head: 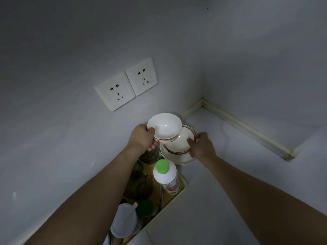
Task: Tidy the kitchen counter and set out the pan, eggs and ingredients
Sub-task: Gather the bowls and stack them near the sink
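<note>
My left hand [143, 137] grips the rim of a white bowl [164, 127] with a red pattern on its outside, held up near the wall corner. Just right of it, my right hand [200, 145] holds the rim of a cream bowl with a red stripe [180, 141]. That striped bowl sits on a white plate [177, 159] on the counter. The lifted bowl overlaps the striped bowl's left edge.
A cream tray [183, 187] along the wall holds a white bottle with a green cap [165, 175], dark glass jars [139, 183], a green lid [145, 207] and a white lidded container [124, 220]. Two wall sockets [126, 84] are above. White counter [221, 174] spreads right.
</note>
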The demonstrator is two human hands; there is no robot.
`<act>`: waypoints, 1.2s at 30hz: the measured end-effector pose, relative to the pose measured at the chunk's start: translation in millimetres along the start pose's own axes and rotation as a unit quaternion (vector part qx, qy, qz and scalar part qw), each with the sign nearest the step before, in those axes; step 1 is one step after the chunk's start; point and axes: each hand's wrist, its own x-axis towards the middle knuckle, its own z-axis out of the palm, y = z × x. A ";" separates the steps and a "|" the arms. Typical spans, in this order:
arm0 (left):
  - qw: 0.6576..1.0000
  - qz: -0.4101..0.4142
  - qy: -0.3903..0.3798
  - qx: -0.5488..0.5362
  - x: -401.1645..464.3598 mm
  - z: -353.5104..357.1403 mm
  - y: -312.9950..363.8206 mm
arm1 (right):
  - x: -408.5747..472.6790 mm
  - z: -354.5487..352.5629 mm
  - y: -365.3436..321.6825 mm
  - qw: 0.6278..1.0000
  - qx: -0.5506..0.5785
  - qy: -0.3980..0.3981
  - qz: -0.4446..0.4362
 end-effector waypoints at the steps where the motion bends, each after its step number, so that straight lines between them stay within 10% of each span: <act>1: 1.000 0.006 -0.009 0.017 2.5 3.3 0.1 | -1.0 -2.7 2.9 1.000 0.022 0.003 0.004; 24: 0.995 -0.062 -0.047 0.055 10.3 41.6 -3.1 | -41.4 -40.8 9.5 0.974 -0.202 0.019 -0.104; 36: 0.952 0.164 0.128 0.225 -91.8 -29.2 43.2 | -104.1 -76.3 -56.7 0.928 -0.216 0.118 -0.281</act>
